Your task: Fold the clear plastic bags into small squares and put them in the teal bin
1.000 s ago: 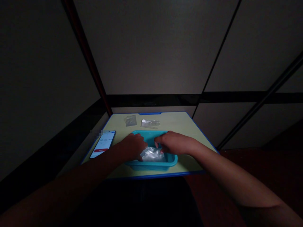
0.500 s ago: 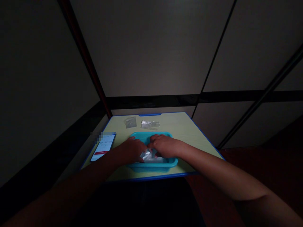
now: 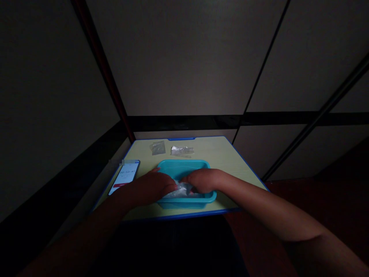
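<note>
A turquoise plastic basin [image 3: 183,200] stands near the front of the small table. Crumpled clear plastic, seemingly a bag [image 3: 182,190], lies low inside it. Over the basin's left rim reaches my left hand [image 3: 157,187], its thumb and a finger pinching the left side of the bag. My right hand [image 3: 204,180] dips in from the right with curled fingers closed on the other side. The right fingertips are partly hidden behind the hand and plastic. Whether the bag holds anything is too dim to tell.
On the pale, blue-edged table [image 3: 230,165], a lit phone [image 3: 124,177] lies left of the basin. Behind the basin are a flat clear plastic packet [image 3: 158,148] and a crinkled one [image 3: 181,151]. Dark cabinet panels [image 3: 184,57] rise behind the table.
My left hand has shifted left, away from my right hand. The right fingers have curled in and sunk slightly deeper. The plastic between them sits lower and more spread.
</note>
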Motion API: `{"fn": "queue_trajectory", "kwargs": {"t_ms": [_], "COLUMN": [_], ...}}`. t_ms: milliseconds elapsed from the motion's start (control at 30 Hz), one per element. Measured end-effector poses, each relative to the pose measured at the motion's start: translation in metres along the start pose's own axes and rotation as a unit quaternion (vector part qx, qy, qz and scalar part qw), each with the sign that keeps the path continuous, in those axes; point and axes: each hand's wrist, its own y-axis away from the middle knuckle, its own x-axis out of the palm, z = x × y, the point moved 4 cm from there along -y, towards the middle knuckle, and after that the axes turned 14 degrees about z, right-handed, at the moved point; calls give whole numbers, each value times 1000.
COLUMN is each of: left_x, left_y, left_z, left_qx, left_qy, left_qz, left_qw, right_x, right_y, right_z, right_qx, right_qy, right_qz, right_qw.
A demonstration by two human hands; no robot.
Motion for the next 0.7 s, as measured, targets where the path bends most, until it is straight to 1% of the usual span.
{"fn": "queue_trajectory", "kwargs": {"t_ms": [133, 200, 267, 300, 367, 433, 533, 600, 633, 700], "left_x": [2, 4, 4, 3, 4, 4, 5, 7, 8, 10], "left_y": [6, 7, 8, 9, 9, 9, 9, 9, 10, 11], "left_z": [4, 4, 3, 2, 2, 2, 3, 4, 4, 4], "left_qx": [-23, -21, -14, -11, -7, -6, -11, -8, -2, 14], "left_qy": [41, 41, 37, 36, 35, 35, 27, 19, 16, 12], "left_qz": [10, 21, 19, 17, 17, 18, 10, 4, 2, -4], "left_qw": [999, 999, 999, 999, 999, 999, 1000, 1000, 1000, 1000], "right_x": [-7, -16, -25, -29, -32, -31, -24, -17, -15, -11], "right_y": [4, 10, 18, 22, 26, 26, 19, 13, 10, 4], "right_z": [-2, -3, -5, -5, -4, 0, 7, 11, 13, 14], "right_qx": [17, 17, 18, 18, 13, 13, 19, 28, 38, 64], "right_qy": [4, 4, 4, 8, 13, 19, 47, 76, 89, 110], "right_qz": [-12, -37, -61, -57, -14, 51, 149, 203, 219, 234], "right_qw": [1000, 999, 998, 998, 1000, 998, 988, 976, 971, 964]}}
